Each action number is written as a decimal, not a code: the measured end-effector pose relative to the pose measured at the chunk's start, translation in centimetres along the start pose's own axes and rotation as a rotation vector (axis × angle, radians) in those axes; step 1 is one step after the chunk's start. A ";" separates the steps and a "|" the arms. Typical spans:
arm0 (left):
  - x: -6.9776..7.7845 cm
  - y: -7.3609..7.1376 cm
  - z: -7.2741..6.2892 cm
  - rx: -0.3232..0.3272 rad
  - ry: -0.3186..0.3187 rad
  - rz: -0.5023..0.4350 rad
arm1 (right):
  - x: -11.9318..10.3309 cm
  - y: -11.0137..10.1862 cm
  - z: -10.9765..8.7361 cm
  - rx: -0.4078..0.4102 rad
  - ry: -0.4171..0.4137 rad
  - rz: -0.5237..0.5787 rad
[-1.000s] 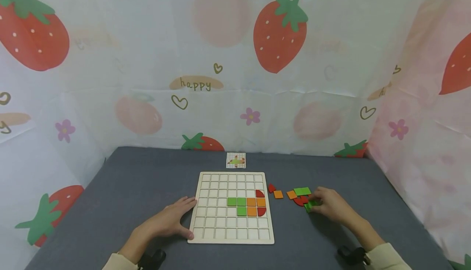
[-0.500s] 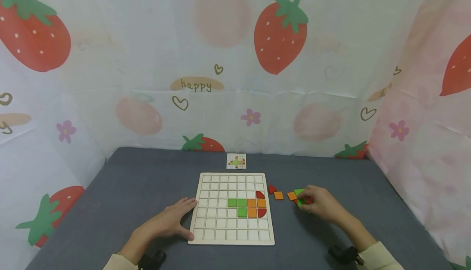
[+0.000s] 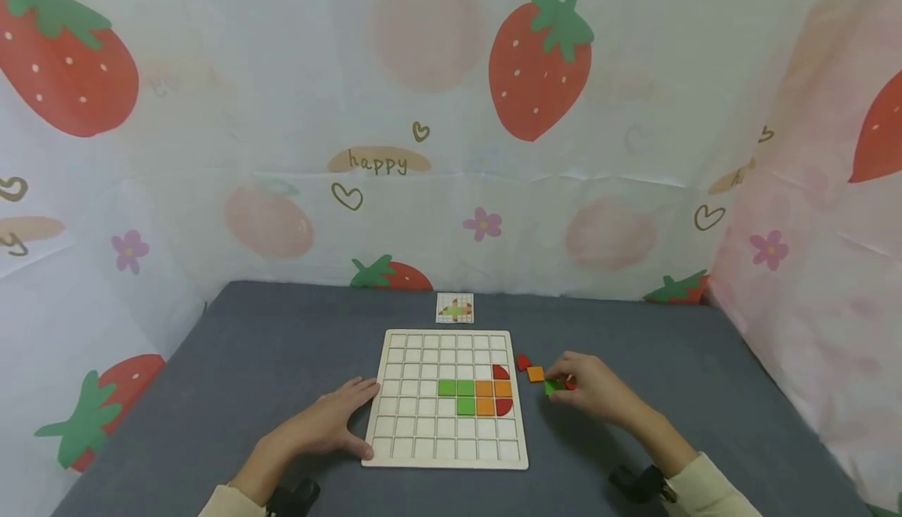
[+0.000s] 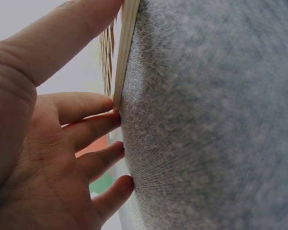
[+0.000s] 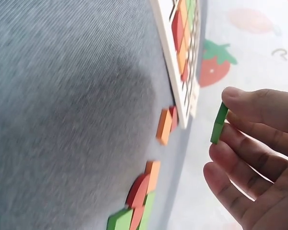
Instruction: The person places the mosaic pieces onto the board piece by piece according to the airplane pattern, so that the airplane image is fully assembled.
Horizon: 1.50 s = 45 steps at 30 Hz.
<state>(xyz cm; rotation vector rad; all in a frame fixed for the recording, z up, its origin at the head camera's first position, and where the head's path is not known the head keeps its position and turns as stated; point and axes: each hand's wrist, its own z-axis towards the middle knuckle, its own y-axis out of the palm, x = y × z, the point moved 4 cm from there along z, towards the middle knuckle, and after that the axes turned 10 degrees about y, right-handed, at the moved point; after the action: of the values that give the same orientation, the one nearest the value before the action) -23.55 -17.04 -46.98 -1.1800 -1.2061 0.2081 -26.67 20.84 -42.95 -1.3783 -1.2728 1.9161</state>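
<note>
My right hand (image 3: 590,388) pinches a green square tile (image 5: 220,123) between thumb and fingers, raised off the table to the right of the wooden grid board (image 3: 409,448). Fingers and thumb of my left hand (image 3: 320,421) spread straight along the board's left edge; in the left wrist view they touch its side. On the board sit three green tiles (image 3: 466,406), several orange squares (image 3: 484,406) and two red quarter-round tiles (image 3: 503,407). Beside its right edge lie a loose orange tile (image 3: 535,374) and a red tile (image 3: 523,362).
More loose tiles lie under the right hand; the right wrist view shows an orange tile (image 5: 152,175), red pieces (image 5: 138,189) and green ones (image 5: 119,219). Behind the board lies a small pattern card (image 3: 455,309). A strawberry-print curtain (image 3: 423,110) surrounds the grey table (image 3: 296,329).
The right hand has picked the green tile from the loose pieces and carried it left toward the board. The left hand stays at the board's edge.
</note>
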 end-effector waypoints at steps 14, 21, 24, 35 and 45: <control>0.2 0.0 -0.1 0.009 0.027 0.025 | -2.8 1.8 1.8 -0.004 -0.018 0.026; 0.1 0.1 -0.1 0.014 0.023 0.031 | -4.0 2.9 2.7 -0.033 0.011 0.070; 0.0 0.1 -0.1 0.017 0.019 0.030 | -4.5 3.3 3.1 -0.046 0.007 0.069; 0.1 0.1 -0.2 0.026 0.014 0.023 | -6.1 4.6 4.7 -0.067 -0.046 0.063; 0.0 0.1 -0.1 0.017 0.016 0.018 | -7.9 6.1 5.6 -0.106 -0.078 0.072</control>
<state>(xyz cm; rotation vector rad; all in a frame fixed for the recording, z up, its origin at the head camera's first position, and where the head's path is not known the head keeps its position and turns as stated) -23.45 -17.06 -47.03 -1.1761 -1.1780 0.2213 -27.72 9.56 -44.05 -1.4321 -1.3969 1.9941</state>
